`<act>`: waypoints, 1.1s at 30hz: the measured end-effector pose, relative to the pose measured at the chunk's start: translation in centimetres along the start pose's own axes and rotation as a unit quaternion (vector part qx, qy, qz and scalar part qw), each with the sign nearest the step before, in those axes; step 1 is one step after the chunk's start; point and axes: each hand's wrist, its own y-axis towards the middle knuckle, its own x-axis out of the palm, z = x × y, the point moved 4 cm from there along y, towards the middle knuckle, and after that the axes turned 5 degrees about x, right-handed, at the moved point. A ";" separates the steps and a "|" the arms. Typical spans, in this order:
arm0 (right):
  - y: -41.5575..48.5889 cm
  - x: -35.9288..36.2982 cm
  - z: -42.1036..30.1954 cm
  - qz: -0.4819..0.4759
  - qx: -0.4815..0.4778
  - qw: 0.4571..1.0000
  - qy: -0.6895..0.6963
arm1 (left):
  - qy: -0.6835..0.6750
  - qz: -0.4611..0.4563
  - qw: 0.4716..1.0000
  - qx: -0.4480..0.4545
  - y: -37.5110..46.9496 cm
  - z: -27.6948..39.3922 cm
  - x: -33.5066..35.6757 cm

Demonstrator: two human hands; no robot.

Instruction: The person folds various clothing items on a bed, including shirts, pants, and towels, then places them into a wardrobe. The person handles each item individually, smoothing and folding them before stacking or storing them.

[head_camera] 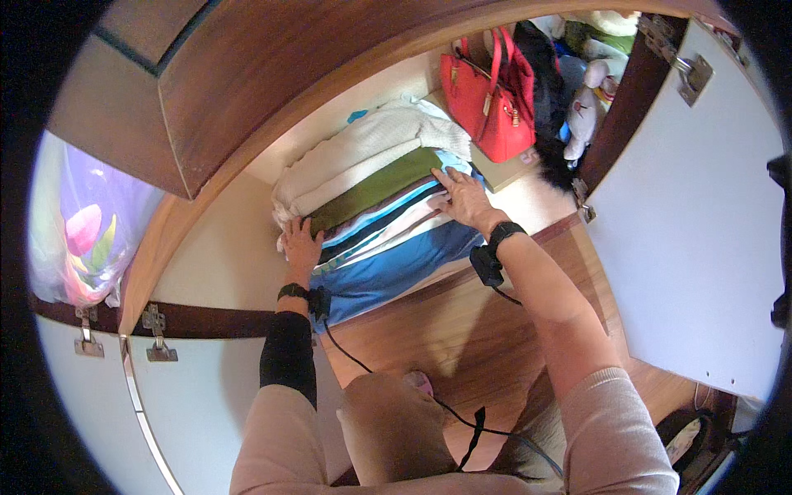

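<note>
A stack of folded clothes (pixel 371 223) lies inside the cabinet before me. At its far side is a cream knitted garment (pixel 371 148), followed by an olive-green folded cloth (pixel 377 185). Thin blue, dark and white layers come nearer, and a blue cloth (pixel 396 266) is nearest to me. My left hand (pixel 302 244) rests against the left end of the stack, fingers spread. On the right end lies my right hand (pixel 465 199), its fingers flat across the olive and light-blue layers. Both wrists wear black straps with small cabled devices.
A red handbag (pixel 489 99) stands right of the stack, beside a white plush toy (pixel 585 117) and other soft items. Open white doors (pixel 687 229) hang on metal hinges at both sides. A clear plastic bag (pixel 93 216) with purple contents sits at left. Cables cross my lap.
</note>
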 end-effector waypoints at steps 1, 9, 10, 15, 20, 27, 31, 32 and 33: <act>-0.1 0.4 0.6 -0.016 0.010 1.000 0.000 | -0.011 0.002 1.000 -0.017 0.7 -0.2 -0.4; -5.0 4.4 3.6 -0.108 0.079 0.979 -0.157 | 0.021 0.202 0.970 0.134 5.8 1.4 -2.6; -5.5 4.8 3.8 -0.135 0.079 0.971 -0.181 | 0.010 0.124 0.987 0.102 6.6 0.7 -1.8; -5.6 4.5 3.7 -0.127 0.071 0.976 -0.160 | -0.008 0.015 0.993 0.117 5.8 -2.5 0.2; -4.7 4.0 3.1 -0.136 0.084 0.975 -0.157 | 0.000 0.045 0.989 0.139 0.3 -4.1 1.2; -3.4 4.8 2.6 -0.151 0.090 0.973 -0.150 | -0.014 0.097 0.985 0.140 3.6 -0.2 -2.3; -2.5 4.9 2.4 -0.133 0.089 0.977 -0.138 | -0.139 0.190 0.947 0.218 9.6 9.0 -5.0; -2.3 5.0 2.3 -0.139 0.092 0.977 -0.131 | -0.193 0.230 0.924 0.237 11.1 11.4 -5.3; -2.1 5.0 2.3 -0.131 0.091 0.979 -0.128 | -0.182 0.247 0.915 0.262 12.8 14.0 -5.3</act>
